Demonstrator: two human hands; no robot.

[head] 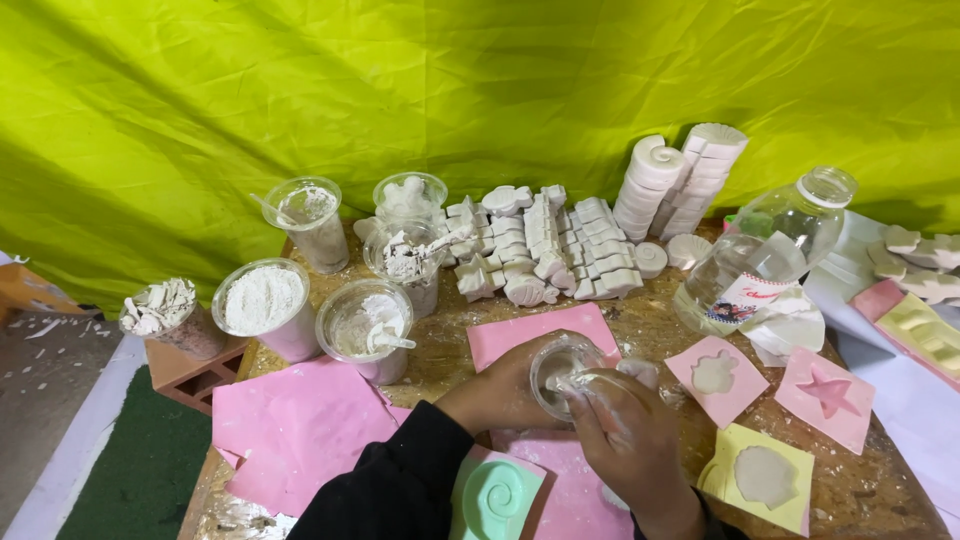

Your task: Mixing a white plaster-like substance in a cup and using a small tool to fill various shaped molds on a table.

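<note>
The left hand [497, 392] wraps its grip around a small clear plastic cup [560, 372], held just above the table [650, 325] over a pink mould sheet [540, 335]. Its fingers are mostly hidden behind the cup, and the black sleeve [395, 485] covers the wrist. The right hand [625, 430] is closed on something thin that reaches into the cup's mouth; what it is cannot be made out, since the whitened fingers [590, 385] cover it and the cup's contents are a pale blur.

Below the hands lies a green spiral mould [495, 498], cut off by the bottom edge. To the right are a pink mould holding a white cast [716, 375], a pink star mould [828, 395] and a yellow mould with a shell cast [762, 478].

To the left stand a cup of white powder [262, 303], a cup with a white spoon [368, 325] and a cup of broken plaster bits [165, 312]; further cups behind them are clouded, their contents hard to tell. Rows of white plaster casts [545, 250] line the back of the table, with stacked shell casts [680, 175] beside them. A clear plastic bottle [765, 250] leans at the right, its lower part hidden by crumpled white plastic [790, 325].
</note>
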